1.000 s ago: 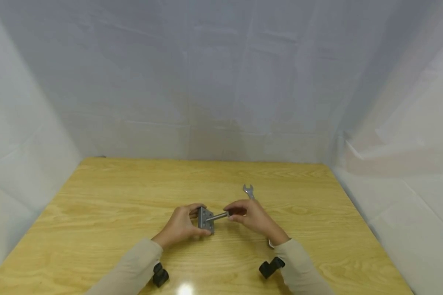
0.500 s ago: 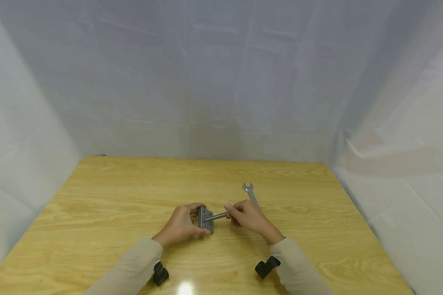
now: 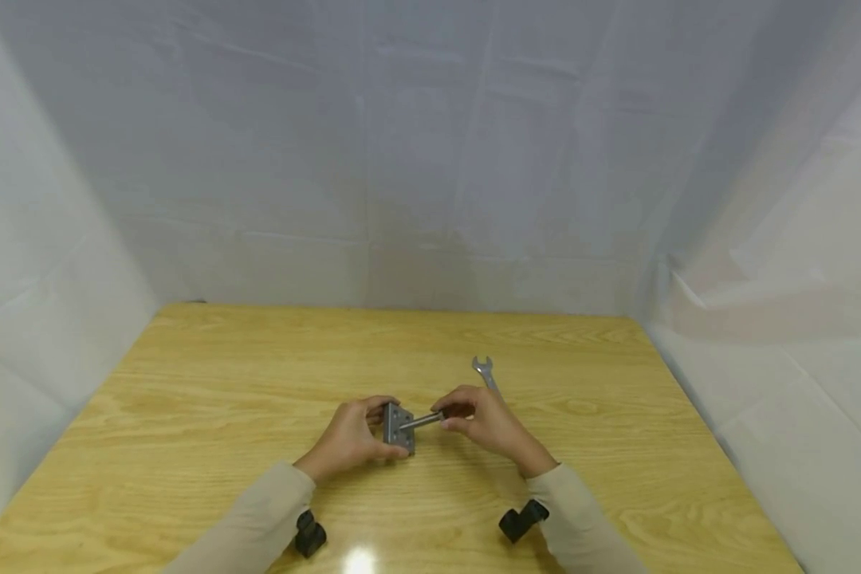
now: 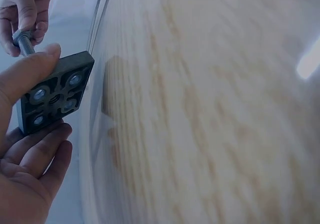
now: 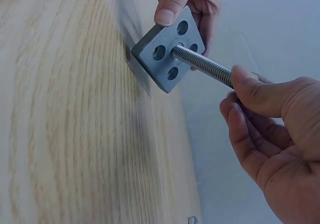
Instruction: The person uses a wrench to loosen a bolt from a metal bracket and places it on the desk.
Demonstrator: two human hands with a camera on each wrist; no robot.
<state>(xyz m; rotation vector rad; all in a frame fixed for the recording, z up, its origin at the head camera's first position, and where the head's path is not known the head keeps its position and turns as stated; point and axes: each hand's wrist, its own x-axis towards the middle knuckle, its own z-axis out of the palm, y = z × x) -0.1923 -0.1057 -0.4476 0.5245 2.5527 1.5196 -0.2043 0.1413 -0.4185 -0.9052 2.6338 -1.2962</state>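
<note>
My left hand (image 3: 355, 434) grips a square grey metal plate (image 5: 155, 67) by its edges, thumb on one side and fingers on the opposite one. The plate has several round holes near its corners, and its ribbed back shows in the left wrist view. From the plate's centre a threaded bolt (image 5: 205, 67) sticks out toward the right. My right hand (image 3: 491, 422) pinches the bolt's outer end between thumb and fingers. In the left wrist view the hex head (image 4: 22, 34) shows at those fingertips. Both hands hold the parts above the wooden table (image 3: 273, 359).
An open-end wrench (image 3: 484, 371) lies on the table just beyond my right hand, which hides its lower part. Black wrist-worn devices (image 3: 310, 534) sit at both sleeves. White sheeting (image 3: 430, 159) hangs behind the table and along both sides.
My right hand has rolled on the bolt's end, thumb swinging up and then back down, and keeps its pinch there. The left hand and plate stay nearly still.
</note>
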